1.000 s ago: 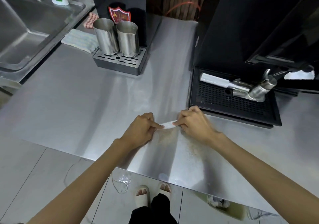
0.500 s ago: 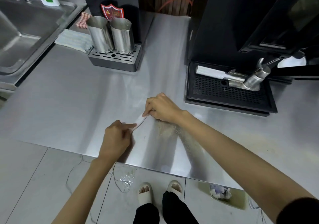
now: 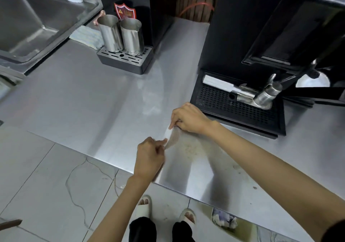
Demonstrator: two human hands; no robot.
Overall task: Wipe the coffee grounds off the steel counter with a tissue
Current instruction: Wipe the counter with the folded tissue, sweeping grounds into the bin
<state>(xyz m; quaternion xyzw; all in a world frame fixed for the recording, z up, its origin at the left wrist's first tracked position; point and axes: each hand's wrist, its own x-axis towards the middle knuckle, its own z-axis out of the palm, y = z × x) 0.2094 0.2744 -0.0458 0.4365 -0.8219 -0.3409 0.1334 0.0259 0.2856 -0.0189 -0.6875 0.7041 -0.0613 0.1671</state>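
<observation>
The tissue (image 3: 170, 137) is stretched between both hands, low over the steel counter (image 3: 89, 100). The left hand (image 3: 149, 156) pinches its near end between closed fingertips; the right hand (image 3: 188, 119) pinches the far end likewise. Coffee grounds (image 3: 190, 148) lie scattered on the counter just right of the tissue.

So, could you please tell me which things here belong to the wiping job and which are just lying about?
Part of the job:
- tissue, pinched between left hand and right hand
- coffee grounds
- steel counter

Just lying about:
- two steel jugs on a drip tray
- folded cloth
- sink
- coffee machine
</observation>
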